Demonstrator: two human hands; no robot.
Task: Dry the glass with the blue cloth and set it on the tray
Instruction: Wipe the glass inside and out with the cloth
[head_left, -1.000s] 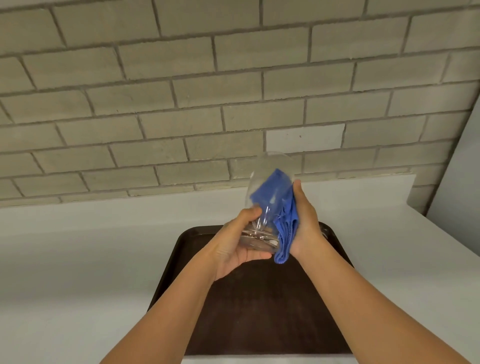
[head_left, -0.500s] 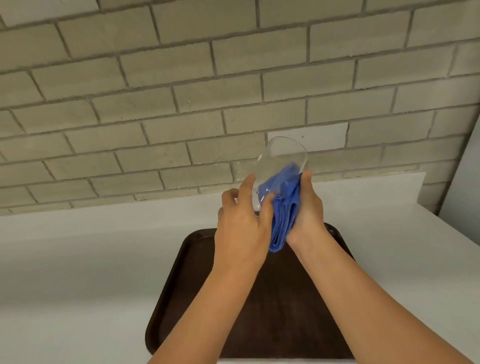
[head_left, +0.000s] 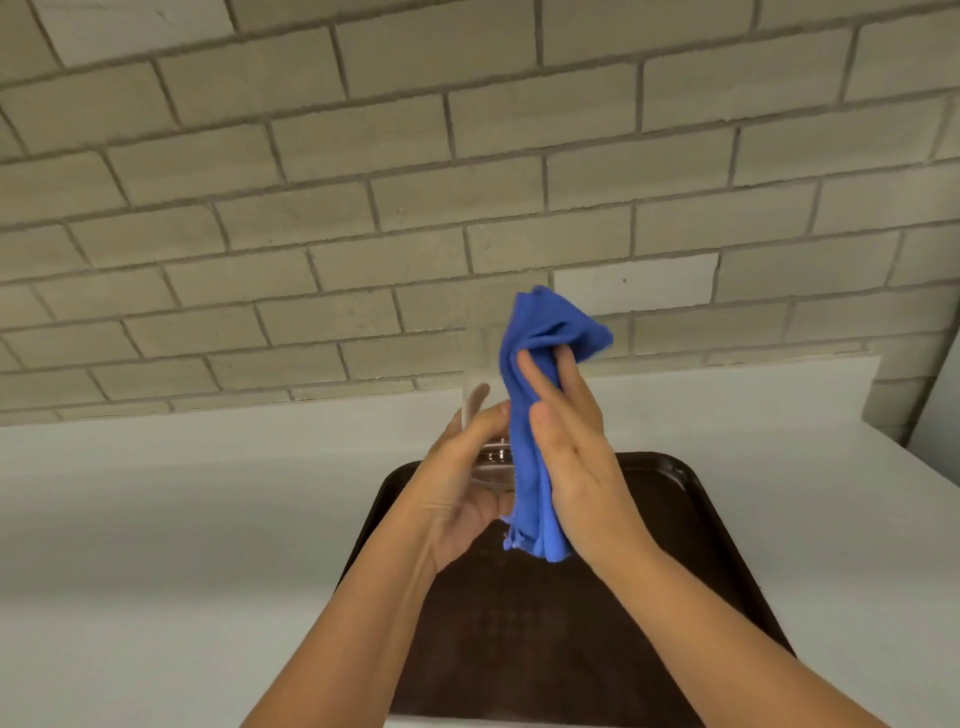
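A clear glass is held upright above the dark brown tray. My left hand grips the glass around its base and lower side. My right hand presses the blue cloth flat against the right side of the glass, fingers stretched upward. The cloth covers most of that side, rises above the rim and hangs down below the base. The glass's right half is hidden behind the cloth.
The tray lies on a white counter that runs to a grey brick wall. A white wall panel stands at the far right edge.
The glass has turned from tilted to upright. The cloth has come out from inside the glass and now lies along its outer right side. My left hand has rolled palm-up under the base.
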